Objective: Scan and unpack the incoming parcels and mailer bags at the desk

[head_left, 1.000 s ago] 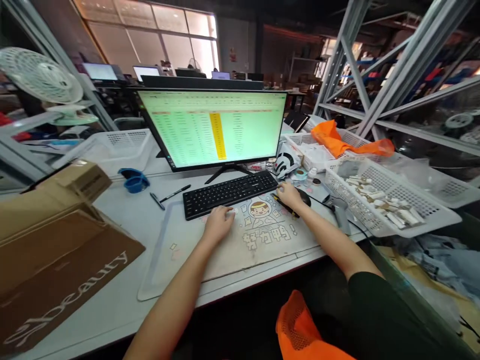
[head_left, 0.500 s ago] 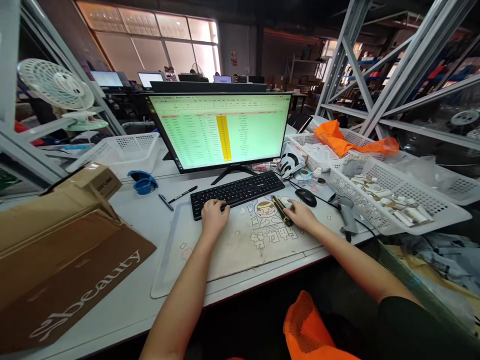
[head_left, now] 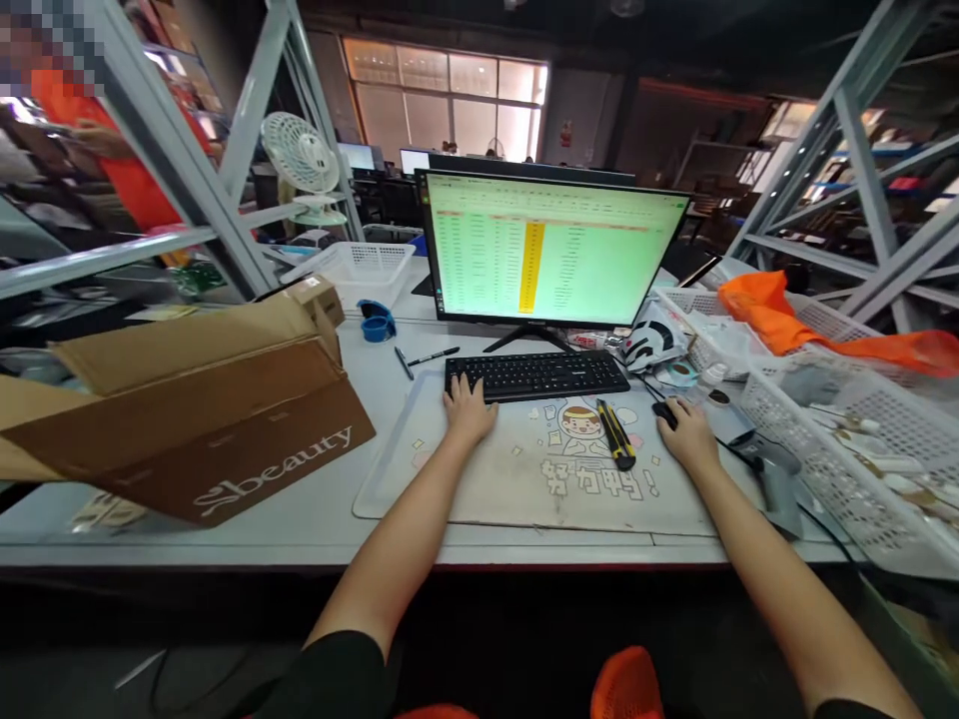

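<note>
While the left hand [head_left: 469, 411], fingers spread, gripping nothing, rests on the square-keyed black keyboard [head_left: 546, 375], the right hand [head_left: 690, 435] curls its fingers over the rounded computer mouse [head_left: 663, 412], right of the slim utility knife [head_left: 615, 435].

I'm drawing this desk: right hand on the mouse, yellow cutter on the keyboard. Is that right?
The cutter lies on the mat, not the keyboard, as the head view shows. The right hand is on the mouse.

An open cardboard box [head_left: 255, 429] sat on the worktop [head_left: 300, 544] near a blue container [head_left: 377, 328]; orange cloth [head_left: 758, 308] lay behind a white basket [head_left: 795, 454].
</note>
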`<action>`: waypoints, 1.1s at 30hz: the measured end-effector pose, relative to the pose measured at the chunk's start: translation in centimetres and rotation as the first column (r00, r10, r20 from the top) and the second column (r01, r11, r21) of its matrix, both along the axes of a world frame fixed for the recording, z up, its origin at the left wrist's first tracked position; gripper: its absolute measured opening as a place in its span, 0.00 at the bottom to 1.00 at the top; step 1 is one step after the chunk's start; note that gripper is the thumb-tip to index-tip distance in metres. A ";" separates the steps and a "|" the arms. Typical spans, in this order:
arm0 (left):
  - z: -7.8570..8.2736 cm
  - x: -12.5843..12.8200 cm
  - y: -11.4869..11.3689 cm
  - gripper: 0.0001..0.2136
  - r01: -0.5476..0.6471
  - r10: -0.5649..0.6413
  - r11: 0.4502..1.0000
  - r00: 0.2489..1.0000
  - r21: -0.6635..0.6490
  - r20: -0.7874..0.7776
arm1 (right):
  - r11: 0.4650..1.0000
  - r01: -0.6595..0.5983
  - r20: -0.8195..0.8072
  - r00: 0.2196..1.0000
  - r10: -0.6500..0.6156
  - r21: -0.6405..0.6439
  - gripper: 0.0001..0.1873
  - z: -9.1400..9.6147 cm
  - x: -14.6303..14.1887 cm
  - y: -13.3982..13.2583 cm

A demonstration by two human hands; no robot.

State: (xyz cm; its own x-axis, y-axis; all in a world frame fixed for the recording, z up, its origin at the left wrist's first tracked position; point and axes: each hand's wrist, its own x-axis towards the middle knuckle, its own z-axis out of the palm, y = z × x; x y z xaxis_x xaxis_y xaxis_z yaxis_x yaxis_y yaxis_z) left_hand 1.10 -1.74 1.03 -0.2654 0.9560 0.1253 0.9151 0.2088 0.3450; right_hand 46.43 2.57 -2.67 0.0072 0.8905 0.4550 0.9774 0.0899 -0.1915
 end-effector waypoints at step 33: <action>-0.5 0.4 0.0 0.34 0.037 -0.038 0.999 0.998 -0.029 -0.040 | 0.988 -0.026 -0.013 1.000 0.029 0.154 0.28 -1.4 1.0 0.8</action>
